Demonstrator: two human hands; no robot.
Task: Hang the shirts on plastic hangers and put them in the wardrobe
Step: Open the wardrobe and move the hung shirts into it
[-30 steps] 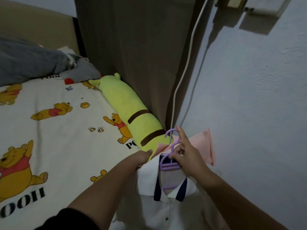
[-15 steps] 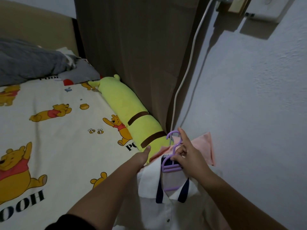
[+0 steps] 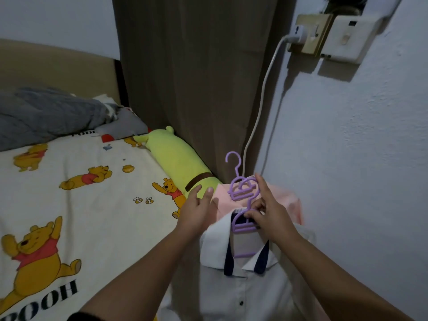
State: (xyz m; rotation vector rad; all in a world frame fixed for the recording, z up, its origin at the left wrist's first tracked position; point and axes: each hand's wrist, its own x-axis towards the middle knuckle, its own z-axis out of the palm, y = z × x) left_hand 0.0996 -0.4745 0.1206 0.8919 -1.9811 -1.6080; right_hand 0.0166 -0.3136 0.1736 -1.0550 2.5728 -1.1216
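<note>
A white shirt [image 3: 240, 286] with a navy-trimmed collar hangs on a purple plastic hanger [image 3: 242, 224] at the lower middle. My right hand [image 3: 269, 212] pinches that hanger at its neck. A second purple hanger [image 3: 238, 184] stands just behind it, its hook up, above a pink shirt [image 3: 289, 200] that lies against the wall. My left hand [image 3: 196, 205] hovers with straight fingers by the white shirt's left shoulder and holds nothing. The wardrobe is out of view.
A bed [image 3: 69, 205] with a cartoon bear sheet fills the left. A long yellow-green plush bolster [image 3: 176, 163] lies along a brown curtain [image 3: 192, 77]. A white cable [image 3: 261, 100] drops from a wall socket [image 3: 310, 33]. A grey blanket [image 3: 46, 114] is at the bed's head.
Both hands and the white shirt have risen. A second hanger's hook now shows above the first. My left hand has come off the shirt's shoulder and its fingers have spread.
</note>
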